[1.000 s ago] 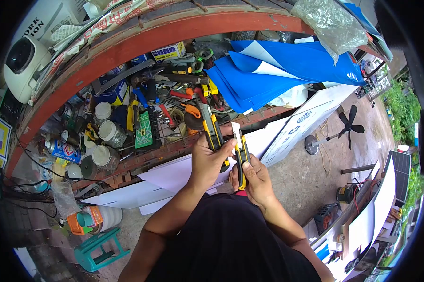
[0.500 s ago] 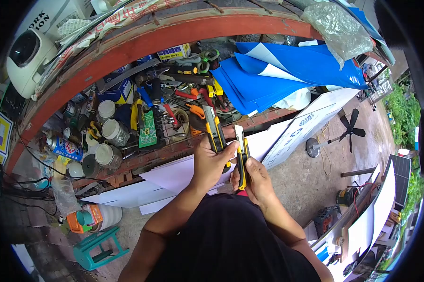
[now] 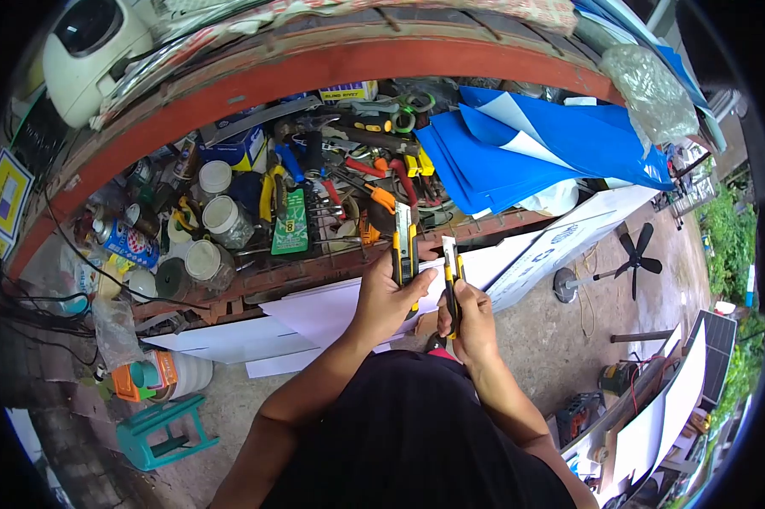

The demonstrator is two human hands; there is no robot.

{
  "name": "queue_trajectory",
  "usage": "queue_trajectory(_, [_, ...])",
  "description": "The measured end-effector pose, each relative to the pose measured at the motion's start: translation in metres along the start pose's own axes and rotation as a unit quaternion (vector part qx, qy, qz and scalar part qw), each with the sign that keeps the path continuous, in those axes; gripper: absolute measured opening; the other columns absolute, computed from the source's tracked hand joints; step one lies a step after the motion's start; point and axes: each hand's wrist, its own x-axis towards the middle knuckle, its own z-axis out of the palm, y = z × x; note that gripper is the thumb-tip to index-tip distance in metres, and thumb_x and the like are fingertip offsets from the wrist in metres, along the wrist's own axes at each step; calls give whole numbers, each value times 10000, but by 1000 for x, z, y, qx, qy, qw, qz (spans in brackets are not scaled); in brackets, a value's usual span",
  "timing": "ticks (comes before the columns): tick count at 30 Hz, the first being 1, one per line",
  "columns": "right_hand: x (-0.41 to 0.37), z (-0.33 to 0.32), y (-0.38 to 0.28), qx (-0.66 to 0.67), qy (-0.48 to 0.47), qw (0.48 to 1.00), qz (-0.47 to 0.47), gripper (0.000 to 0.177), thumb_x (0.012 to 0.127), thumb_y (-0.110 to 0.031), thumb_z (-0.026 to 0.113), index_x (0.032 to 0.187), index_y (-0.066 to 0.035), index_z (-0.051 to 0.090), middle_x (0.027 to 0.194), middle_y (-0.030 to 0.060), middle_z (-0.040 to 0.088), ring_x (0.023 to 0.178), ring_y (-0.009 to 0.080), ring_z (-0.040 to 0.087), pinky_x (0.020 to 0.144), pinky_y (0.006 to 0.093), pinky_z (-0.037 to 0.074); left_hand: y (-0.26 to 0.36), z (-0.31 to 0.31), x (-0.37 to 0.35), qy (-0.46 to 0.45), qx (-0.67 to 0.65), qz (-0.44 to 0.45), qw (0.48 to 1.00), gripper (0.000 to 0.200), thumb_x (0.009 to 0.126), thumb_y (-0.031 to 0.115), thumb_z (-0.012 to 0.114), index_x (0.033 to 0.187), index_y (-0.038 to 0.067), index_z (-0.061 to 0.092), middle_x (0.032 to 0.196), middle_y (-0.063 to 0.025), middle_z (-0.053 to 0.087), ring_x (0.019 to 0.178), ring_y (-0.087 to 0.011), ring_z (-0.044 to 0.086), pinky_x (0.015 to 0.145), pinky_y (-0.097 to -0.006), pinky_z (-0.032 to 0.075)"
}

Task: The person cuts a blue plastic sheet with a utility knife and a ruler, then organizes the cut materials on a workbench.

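Observation:
My left hand (image 3: 385, 297) is closed around a yellow and black utility knife (image 3: 404, 248), its metal end pointing up toward the shelf. Beside it on the right, my right hand (image 3: 470, 322) grips a second, slimmer yellow and black utility knife (image 3: 453, 293), with a pale blade end at its top. The two knives stand nearly upright and apart from each other. Just beyond them, a tool with orange handles (image 3: 384, 198) lies on the cluttered shelf. Some of the fingers are hidden behind the knives.
A red-framed shelf (image 3: 331, 64) holds jars, pliers and a green card (image 3: 291, 222). Blue sheets (image 3: 518, 153) hang over its right side. White boards (image 3: 314, 318) lean below. A black fan (image 3: 637, 259) and a green stool (image 3: 166, 433) stand on the floor.
The view has shifted, so the shelf appears further right and lower. Both hands still hold their knives; the right knife now stands a little further from the left one.

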Motion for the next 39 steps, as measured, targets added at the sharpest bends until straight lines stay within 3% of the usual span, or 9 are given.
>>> queue_trajectory(4, [6, 6, 0, 0, 2, 1000, -9, 376, 1061, -272, 502, 848, 9, 633, 581, 63, 569, 449, 139, 513, 446, 274, 440, 5, -6, -3, 12, -24, 17, 1000, 353, 937, 26, 722, 1270, 4, 607, 1160, -66, 701, 805, -61, 647, 693, -231, 552])
queue_trajectory(10, [17, 15, -1, -56, -36, 997, -35, 250, 1045, -161, 415, 1128, 24, 563, 747, 67, 577, 588, 158, 557, 549, 295, 474, 4, -21, -7, 33, -29, 11, 999, 365, 935, 25, 726, 1280, 10, 609, 1142, -64, 706, 787, -65, 642, 680, -232, 544])
queue_trajectory(13, [30, 27, -14, -193, -53, 971, -132, 277, 1021, -28, 418, 1290, 14, 467, 824, 55, 582, 666, 108, 557, 595, 256, 464, 2, -33, -10, 32, -12, 12, 999, 387, 951, 28, 704, 1319, 7, 586, 1139, -69, 701, 775, -73, 634, 676, -235, 536])
queue_trajectory(16, [57, 41, -23, -287, -65, 934, -203, 283, 1018, -18, 484, 1298, 13, 457, 866, 71, 590, 719, 124, 566, 626, 282, 467, 3, -45, -17, 28, -33, 18, 999, 438, 987, 45, 651, 1404, 7, 522, 1172, -77, 681, 779, -78, 618, 696, -243, 530])
queue_trajectory(20, [99, 71, -35, -505, -44, 758, -410, 391, 982, -33, 570, 1361, 16, 485, 1038, 238, 610, 920, 382, 610, 855, 473, 498, 8, -65, -28, 15, -17, 25, 999, 497, 1018, 44, 575, 1492, 5, 429, 1190, -83, 654, 806, -83, 603, 724, -245, 517])
queue_trajectory(21, [109, 80, -37, -505, -48, 758, -409, 391, 982, -33, 570, 1361, 16, 485, 1038, 238, 610, 920, 382, 610, 855, 473, 498, 4, -72, -31, -6, -21, 26, 999, 525, 1024, 39, 549, 1522, 3, 386, 1187, -85, 646, 814, -85, 595, 728, -244, 510])
queue_trajectory(23, [124, 100, -38, -607, -29, 664, -436, 462, 942, -53, 609, 1393, -19, 513, 1155, 228, 586, 1069, 428, 569, 936, 480, 463, 3, -81, -36, -25, -26, 25, 999, 552, 1030, 33, 522, 1552, 1, 344, 1183, -88, 637, 822, -87, 587, 732, -244, 504])
queue_trajectory(27, [162, 122, -15, -715, -1, 567, -408, 586, 883, -107, 677, 1448, -81, 524, 1220, 193, 554, 1105, 391, 535, 955, 486, 446, 3, -95, -45, -48, -37, 38, 997, 573, 1045, 36, 471, 1584, 2, 282, 1167, -94, 638, 824, -95, 583, 762, -251, 501])
queue_trajectory(39, [156, 127, 3, -702, 0, 597, -388, 830, 826, -228, 809, 1563, -176, 431, 1314, 210, 516, 1162, 397, 490, 1007, 492, 405, 3, -105, -62, -67, -67, 30, 995, 525, 1083, 92, 442, 1564, 0, 250, 1257, -165, 656, 800, -126, 636, 784, -291, 551])
